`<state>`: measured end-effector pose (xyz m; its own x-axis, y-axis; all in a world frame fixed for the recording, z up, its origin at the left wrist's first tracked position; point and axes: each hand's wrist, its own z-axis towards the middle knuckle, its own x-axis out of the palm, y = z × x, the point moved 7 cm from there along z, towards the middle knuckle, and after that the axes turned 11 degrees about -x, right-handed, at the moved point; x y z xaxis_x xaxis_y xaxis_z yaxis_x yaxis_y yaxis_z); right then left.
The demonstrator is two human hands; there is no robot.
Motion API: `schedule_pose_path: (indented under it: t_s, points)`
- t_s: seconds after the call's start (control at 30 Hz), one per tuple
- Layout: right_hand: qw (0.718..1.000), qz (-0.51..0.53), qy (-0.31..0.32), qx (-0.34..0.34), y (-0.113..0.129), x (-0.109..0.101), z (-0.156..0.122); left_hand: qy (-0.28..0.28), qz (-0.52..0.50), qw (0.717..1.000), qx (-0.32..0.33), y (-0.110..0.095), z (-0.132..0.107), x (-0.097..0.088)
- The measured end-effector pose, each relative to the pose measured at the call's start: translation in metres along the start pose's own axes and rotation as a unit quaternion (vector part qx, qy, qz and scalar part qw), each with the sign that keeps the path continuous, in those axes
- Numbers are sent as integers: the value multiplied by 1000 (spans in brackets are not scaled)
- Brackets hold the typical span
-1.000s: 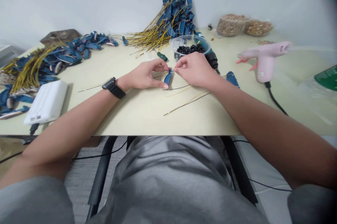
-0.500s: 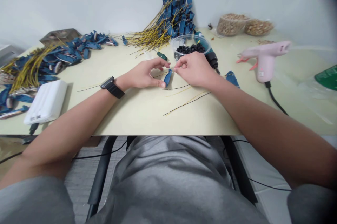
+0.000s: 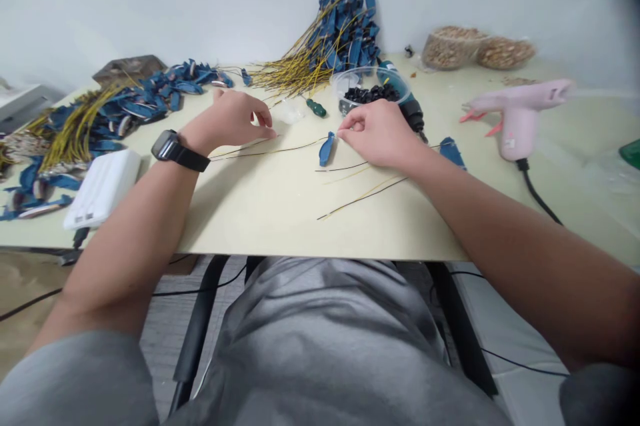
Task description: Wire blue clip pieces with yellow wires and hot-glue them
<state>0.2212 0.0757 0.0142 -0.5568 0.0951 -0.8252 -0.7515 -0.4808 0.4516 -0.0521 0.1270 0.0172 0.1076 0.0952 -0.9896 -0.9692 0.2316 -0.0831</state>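
Observation:
My left hand is raised above the table, its thumb and fingertips pinched on a thin wire. A second, dark wire runs below those fingers toward a small blue piece. This blue piece stands just left of my right hand. Thumb and forefinger of the right hand are closed at its upper end; what lies between them is too small to make out. Under the right forearm lies another blue piece, with black and yellow wires stretching left across the table.
Behind my right hand stand a clear tub of black parts and a dark green power drill. A green-handled tool lies nearby. A pink glue gun stands right, a white power bank left. Blue wired pieces pile up behind.
My left hand has let go of the blue piece and moved left and up, its fingers now pinched on a wire. My right hand stays by the blue piece. The view has shifted slightly.

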Motion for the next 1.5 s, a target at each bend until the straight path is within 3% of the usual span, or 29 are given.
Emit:
schedule_pose_path:
  t_s: [0.23, 0.47, 0.6, 0.77, 0.83, 0.9, 0.97, 1.07, 1.13, 1.27, 1.5]
  points:
    - [1000, -1, -2, -3, -2, 1, 1, 34, 46, 998, 5, -3, 7, 12]
    - [1000, 6, -8, -20, -5, 3, 1, 5, 17, 1000, -4, -1, 15, 20]
    - [1000, 19, -9, -18, -5, 4, 1, -48, -14, 996, -67, 12, 14, 6]
    - [1000, 26, -5, 1, -2, 0, 0, -185, -42, 975, -118, 22, -3, -37]
    - [999, 34, -14, 4, -1, -4, -1, -226, -29, 967, -114, 14, -12, -50]
    - [998, 62, -22, 7, 0, -7, -2, -233, -39, 970, -64, -4, -20, -56]
    - [993, 120, -17, 12, 1, -7, -4, -216, -72, 973, 30, -30, -27, -53]
    - [974, 224, 12, 22, 3, -4, -8, -203, -113, 957, 172, -68, -42, -43]
    - [961, 271, 40, 26, 5, 0, -11, -176, -126, 950, 227, -87, -49, -33]
    - [951, 298, 86, 15, 8, 4, -14, -149, -110, 952, 244, -103, -57, -21]
    - [967, 234, 105, 6, 10, 4, -14, -70, -106, 970, 209, -106, -58, -17]
